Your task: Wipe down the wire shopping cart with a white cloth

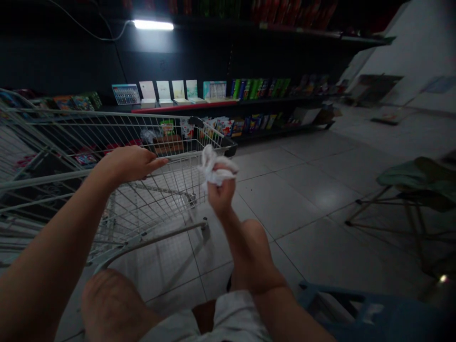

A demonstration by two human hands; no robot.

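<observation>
A metal wire shopping cart stands in front of me on the tiled floor. My left hand rests over the cart's near rim, fingers curled on the wire. My right hand is raised beside the cart's right corner, closed on a crumpled white cloth that sticks up from my fist close to the rim. My bare knees show at the bottom of the view.
Dark shelves with books and colourful packets run along the back wall under a tube light. A folding chair stands at the right. A blue plastic stool or crate sits at bottom right.
</observation>
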